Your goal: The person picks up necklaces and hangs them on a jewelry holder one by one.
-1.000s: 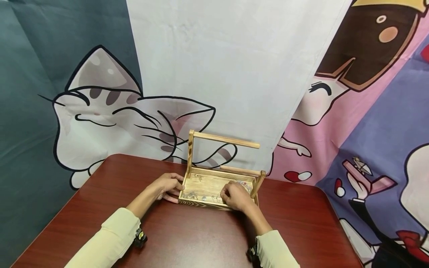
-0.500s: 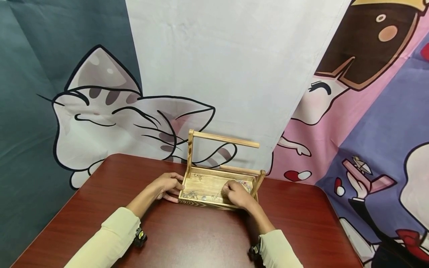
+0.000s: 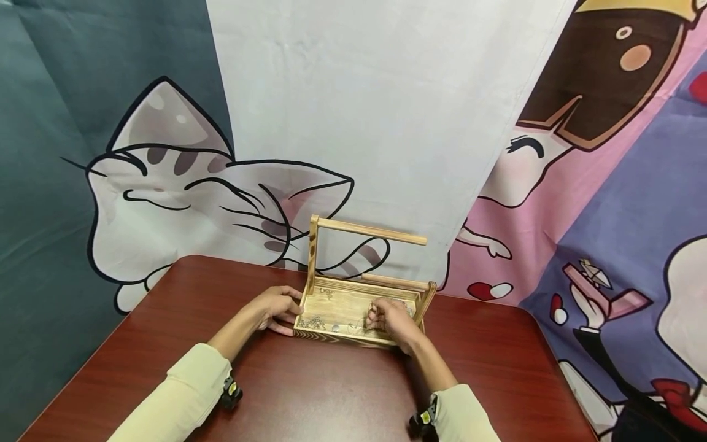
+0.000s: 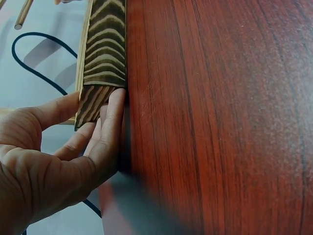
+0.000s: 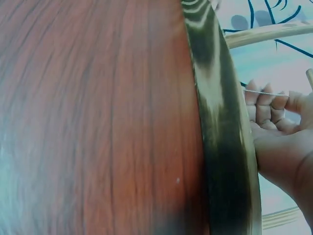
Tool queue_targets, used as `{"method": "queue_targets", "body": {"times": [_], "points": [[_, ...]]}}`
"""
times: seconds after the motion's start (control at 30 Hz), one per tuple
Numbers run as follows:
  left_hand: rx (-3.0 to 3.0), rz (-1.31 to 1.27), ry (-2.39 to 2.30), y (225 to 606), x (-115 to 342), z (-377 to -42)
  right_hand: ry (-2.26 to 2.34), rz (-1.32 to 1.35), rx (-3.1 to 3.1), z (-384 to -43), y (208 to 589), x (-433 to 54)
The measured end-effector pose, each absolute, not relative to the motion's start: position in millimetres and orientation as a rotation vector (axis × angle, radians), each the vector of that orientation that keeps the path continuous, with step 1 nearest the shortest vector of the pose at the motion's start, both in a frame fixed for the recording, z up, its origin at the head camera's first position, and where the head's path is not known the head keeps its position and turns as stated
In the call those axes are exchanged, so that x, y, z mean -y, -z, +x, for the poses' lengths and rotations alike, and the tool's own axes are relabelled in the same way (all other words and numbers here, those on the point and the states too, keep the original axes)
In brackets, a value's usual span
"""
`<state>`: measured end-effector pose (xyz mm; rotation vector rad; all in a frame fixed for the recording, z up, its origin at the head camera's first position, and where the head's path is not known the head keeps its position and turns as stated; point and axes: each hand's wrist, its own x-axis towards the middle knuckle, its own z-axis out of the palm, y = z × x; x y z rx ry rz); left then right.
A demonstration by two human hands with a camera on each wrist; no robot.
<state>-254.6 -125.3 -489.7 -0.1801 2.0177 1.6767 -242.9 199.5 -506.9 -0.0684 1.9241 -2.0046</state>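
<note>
A light wooden tray (image 3: 342, 305) with raised rails stands on the table. My left hand (image 3: 279, 309) holds its left end; in the left wrist view the thumb (image 4: 59, 108) meets the rim while the fingertips lie against the end wall by the tabletop. Over the tray's right half, my right hand (image 3: 390, 319) pinches a thin, pale strand like a fine chain (image 5: 266, 92), which shows across the fingertips in the right wrist view. Within the tray lie a heap of silvery chains (image 3: 313, 322) at front left, a small round disc (image 3: 336, 328) and a thin wiry piece (image 3: 352, 326).
Small gold-coloured bits (image 3: 327, 292) lie at the tray's back left. One rail (image 3: 375, 232) stands high on an upright post (image 3: 313, 252), another (image 3: 394, 282) sits low at the back. The reddish wooden table (image 3: 309, 380) meets a cartoon-printed cloth (image 3: 353, 123) behind.
My right hand has shifted slightly right and turned, its fingers now more in view with the thin strand. The left hand and tray have stayed in place.
</note>
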Motion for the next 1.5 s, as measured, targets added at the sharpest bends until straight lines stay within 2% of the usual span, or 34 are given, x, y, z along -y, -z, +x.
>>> {"method": "queue_targets", "body": {"times": [0.23,0.6,0.9,1.27,1.5], "points": [[-2.019,-0.174,-1.675,490,125,-255,2.192,0.098,-1.583,-243,501,-204],[-2.018,-0.173,-1.673,493,126,-255,2.282,0.067,-1.220,-236,494,-208],[-2.013,-0.171,-1.676,492,126,-255,2.252,-0.054,-1.400,-226,488,-210],[-2.018,-0.168,-1.667,492,125,-255,2.182,-0.384,-1.505,-220,470,-215],[-2.020,-0.166,-1.667,491,126,-254,2.204,-0.480,-1.476,-220,456,-216]]}}
